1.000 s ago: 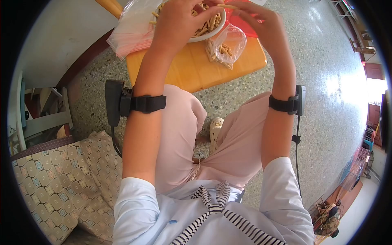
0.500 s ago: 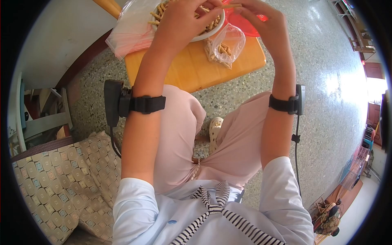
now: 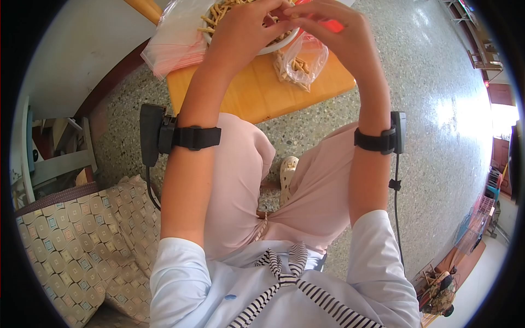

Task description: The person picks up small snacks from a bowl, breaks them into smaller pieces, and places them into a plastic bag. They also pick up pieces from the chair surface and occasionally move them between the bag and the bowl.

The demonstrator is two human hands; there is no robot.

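Fabric with a beige ground and rounded shapes framing small squares (image 3: 65,240) fills the lower left of my view. Right of it, I see a black device on a black strap (image 3: 194,138) around the left forearm. Above it, flat clear plastic bags with pinkish-red edges (image 3: 178,49) lie on the left part of a glossy yellow-brown wooden surface (image 3: 246,95).

Next comes a round white bowl (image 3: 270,51) holding many short, thin tan sticks (image 3: 221,12); it stands on the wooden surface, partly hidden from me by the left hand (image 3: 246,24). That hand is over the bowl, fingers bent and thumb reaching right. Its fingertips meet those of the right hand (image 3: 338,27), whose fingers also curve inward, thumb pointing left. I cannot tell whether either hand grips a stick between the tips.

Just below the right hand I make out an open clear plastic bag (image 3: 318,56) with more tan sticks inside, resting near the wooden surface's right end. A red plastic item (image 3: 331,25) shows through the gap in the right hand, mostly covered. Farther right, a second black device on a strap (image 3: 374,141) circles the right forearm, above speckled grey flooring (image 3: 437,180).
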